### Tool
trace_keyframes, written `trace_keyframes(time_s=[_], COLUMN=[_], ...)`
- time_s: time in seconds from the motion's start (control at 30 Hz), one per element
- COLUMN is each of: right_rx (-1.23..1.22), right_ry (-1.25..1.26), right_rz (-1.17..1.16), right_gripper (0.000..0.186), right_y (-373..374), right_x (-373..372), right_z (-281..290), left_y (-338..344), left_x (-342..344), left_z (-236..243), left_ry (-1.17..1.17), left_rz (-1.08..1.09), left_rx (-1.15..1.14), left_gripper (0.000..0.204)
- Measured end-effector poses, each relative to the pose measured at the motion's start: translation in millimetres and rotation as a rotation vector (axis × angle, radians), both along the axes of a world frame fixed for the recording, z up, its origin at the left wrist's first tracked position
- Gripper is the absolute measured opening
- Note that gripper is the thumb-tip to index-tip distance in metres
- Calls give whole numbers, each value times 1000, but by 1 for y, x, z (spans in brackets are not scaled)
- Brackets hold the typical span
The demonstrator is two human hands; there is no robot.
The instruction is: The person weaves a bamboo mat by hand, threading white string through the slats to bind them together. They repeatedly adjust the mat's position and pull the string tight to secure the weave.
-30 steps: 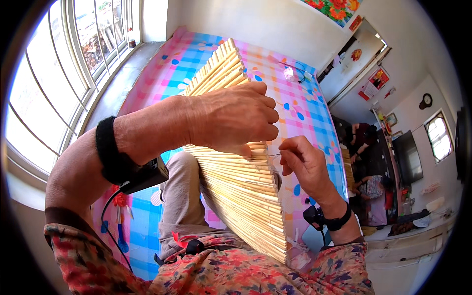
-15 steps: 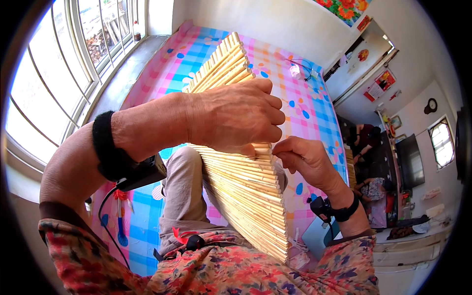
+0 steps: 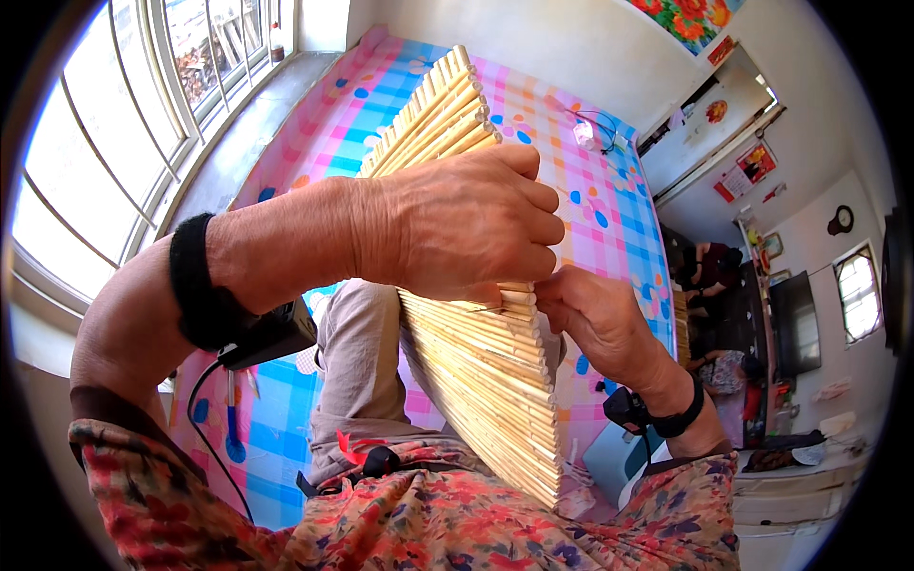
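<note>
I have both bare hands at a mat of pale yellow sticks, which slants under and beside the grip, its upper end beyond the left hand and its wider part running toward the body. The step in hand looks to me like close finger work at the mat's right edge, perhaps fastening the sticks. As I judge it, the next move calls for a steady left hand and a fine, light touch from the right, without skewing the row.

The left hand lies back upward across the mat's middle, its forearm coming in level from the left, knuckles to the right. Its fingers curl under; the tips are hidden, so I cannot tell whether they grasp the mat. The right hand rises from the lower right, wrist bent, thumb and forefinger drawn toward a pinch just beside the left knuckles at the mat's edge. I cannot tell what, if anything, lies between them. Below the left hand is a grey trouser leg; around the grip spreads a pink and blue checked cover.
</note>
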State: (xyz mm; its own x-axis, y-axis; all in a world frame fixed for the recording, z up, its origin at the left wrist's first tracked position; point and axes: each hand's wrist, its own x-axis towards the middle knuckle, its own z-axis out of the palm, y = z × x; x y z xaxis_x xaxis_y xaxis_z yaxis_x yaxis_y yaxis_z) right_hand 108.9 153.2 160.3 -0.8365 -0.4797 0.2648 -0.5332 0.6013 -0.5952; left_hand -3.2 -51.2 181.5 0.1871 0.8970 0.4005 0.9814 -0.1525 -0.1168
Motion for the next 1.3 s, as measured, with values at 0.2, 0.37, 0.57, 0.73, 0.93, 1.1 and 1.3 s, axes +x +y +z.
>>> trace_keyframes(time_s=[0.2, 0.37, 0.57, 0.73, 0.93, 1.1, 1.3], right_rx=[6, -102, 101, 4, 238, 270, 420], right_ry=[-109, -154, -73, -110, -106, 69, 588], right_rz=[-86, -123, -168, -281, -234, -410, -393], right_gripper=[14, 19, 26, 50, 72, 45, 46], right_y=[-14, -21, -24, -8, 2, 33, 50], right_x=[8, 12, 13, 22, 69, 57, 34], right_z=[7, 7, 7, 19, 10, 12, 21], left_y=[-2, 0, 0, 1, -8, -10, -2], left_x=[0, 2, -1, -2, 0, 18, 46], left_z=[-1, 1, -1, 4, 19, 39, 41], left_ry=[-15, 1, 0, 30, 72, 109, -35], left_rz=[7, 77, 106, 103, 156, 442, 803], left_rx=[-6, -49, -39, 5, 54, 86, -50], left_gripper=[34, 37, 39, 37, 38, 37, 36])
